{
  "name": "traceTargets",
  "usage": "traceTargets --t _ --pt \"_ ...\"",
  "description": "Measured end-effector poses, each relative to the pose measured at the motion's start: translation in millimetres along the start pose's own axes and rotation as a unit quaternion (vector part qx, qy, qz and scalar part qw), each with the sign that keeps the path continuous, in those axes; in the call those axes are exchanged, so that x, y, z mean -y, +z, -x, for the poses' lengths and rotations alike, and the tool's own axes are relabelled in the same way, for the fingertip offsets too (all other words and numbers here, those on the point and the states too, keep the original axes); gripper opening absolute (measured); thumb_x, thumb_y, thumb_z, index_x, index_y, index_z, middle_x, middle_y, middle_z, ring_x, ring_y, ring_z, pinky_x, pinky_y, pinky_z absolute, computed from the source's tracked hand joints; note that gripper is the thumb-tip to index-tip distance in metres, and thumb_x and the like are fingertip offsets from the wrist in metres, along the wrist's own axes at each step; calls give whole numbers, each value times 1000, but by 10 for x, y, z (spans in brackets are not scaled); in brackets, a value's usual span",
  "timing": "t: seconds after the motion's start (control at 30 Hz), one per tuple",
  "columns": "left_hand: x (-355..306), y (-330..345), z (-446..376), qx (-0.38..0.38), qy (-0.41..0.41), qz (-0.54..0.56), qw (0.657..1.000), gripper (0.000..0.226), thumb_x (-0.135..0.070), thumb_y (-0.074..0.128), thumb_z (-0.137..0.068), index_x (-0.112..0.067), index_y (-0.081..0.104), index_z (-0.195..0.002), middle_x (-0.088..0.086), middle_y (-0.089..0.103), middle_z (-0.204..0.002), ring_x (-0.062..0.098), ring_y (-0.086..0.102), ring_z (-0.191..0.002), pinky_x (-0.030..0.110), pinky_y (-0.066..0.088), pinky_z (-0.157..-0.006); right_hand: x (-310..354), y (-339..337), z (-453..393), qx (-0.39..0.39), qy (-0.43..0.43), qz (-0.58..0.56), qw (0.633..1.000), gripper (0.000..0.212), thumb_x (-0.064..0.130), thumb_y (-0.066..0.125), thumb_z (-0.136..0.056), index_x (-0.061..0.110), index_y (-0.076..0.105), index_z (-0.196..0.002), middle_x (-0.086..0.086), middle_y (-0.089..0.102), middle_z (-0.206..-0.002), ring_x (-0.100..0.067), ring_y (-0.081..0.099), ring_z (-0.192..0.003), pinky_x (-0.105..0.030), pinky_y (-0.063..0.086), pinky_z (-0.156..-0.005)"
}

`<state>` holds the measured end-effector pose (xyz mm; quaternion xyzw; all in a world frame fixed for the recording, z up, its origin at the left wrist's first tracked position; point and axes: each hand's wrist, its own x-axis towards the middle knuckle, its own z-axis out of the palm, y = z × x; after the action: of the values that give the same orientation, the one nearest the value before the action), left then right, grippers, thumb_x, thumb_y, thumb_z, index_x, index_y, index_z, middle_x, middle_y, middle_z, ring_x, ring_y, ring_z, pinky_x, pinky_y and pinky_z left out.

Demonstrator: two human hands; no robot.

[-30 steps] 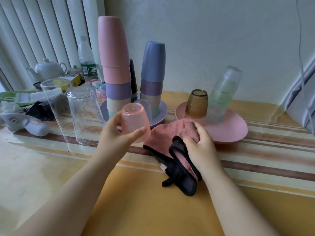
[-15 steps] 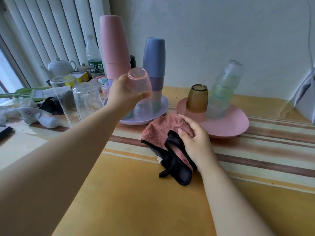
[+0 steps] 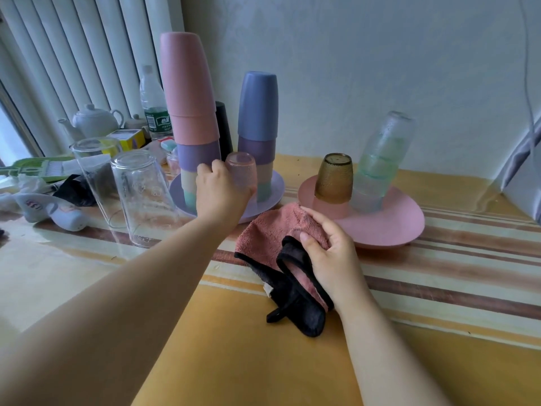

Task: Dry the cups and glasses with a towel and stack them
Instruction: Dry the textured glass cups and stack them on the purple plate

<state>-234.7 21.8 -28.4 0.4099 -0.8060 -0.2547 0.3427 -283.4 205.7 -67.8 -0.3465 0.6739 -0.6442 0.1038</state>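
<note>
Table under yellow striped cloth carrying: purple plate and pink plate sitting near far edge; two upturned clear glasses standing toward left edge; pink-black towel lying mid-table; teapot, bottle, clutter crowding far left corner.

Table far-left corner: white teapot, upright water bottle with green label, yellow box just in front. Left edge: green grater, black cloth, white handheld device lying flat.
</note>
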Motion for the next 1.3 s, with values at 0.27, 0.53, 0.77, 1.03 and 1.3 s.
traceTargets --t 0.27,0.53,0.77,1.03,1.3 --pt "61 32 40 -35 -22 38 998 59 -32 79 -74 -5 44 -113 15 49 -116 35 51 -107 35 37 -80 -42 18 -9 -9 10 -10 1000 42 5 58 -90 40 60 -112 12 63 -121 -1 58 -112 -30 46 -102" --pt "-81 89 218 -79 169 62 980 42 -14 70 -81 1 51 -116 17 50 -112 32 49 -100 30 35 -84 -18 -69 -50 -54 34 -20 998 42 4 58 -89 44 59 -103 13 65 -115 0 60 -107 -22 47 -97" --pt "-647 604 104 213 79 176 958 73 -31 77 -79 -11 40 -137 3 55 -126 17 55 -111 32 46 -97 -67 -510 -114 -115 93 -40 988 38 1 60 -85 37 68 -98 10 70 -107 -8 64 -104 -33 49 -99" --pt "-827 1090 -220 341 3 266 901 93 -20 90 -63 -9 39 -140 10 57 -131 22 60 -114 37 52 -96 -161 -602 -170 -71 120 -81 987 37 1 61 -85 34 68 -101 7 72 -106 -9 66 -103 -35 50 -97" --pt "-881 1112 -213 309 121 199 922 54 -12 83 -70 -14 47 -110 -3 62 -89 15 62 -82 32 53 -79 -217 -587 -201 -76 122 -99 985 38 0 60 -83 34 69 -98 5 73 -104 -12 67 -101 -37 50 -97"
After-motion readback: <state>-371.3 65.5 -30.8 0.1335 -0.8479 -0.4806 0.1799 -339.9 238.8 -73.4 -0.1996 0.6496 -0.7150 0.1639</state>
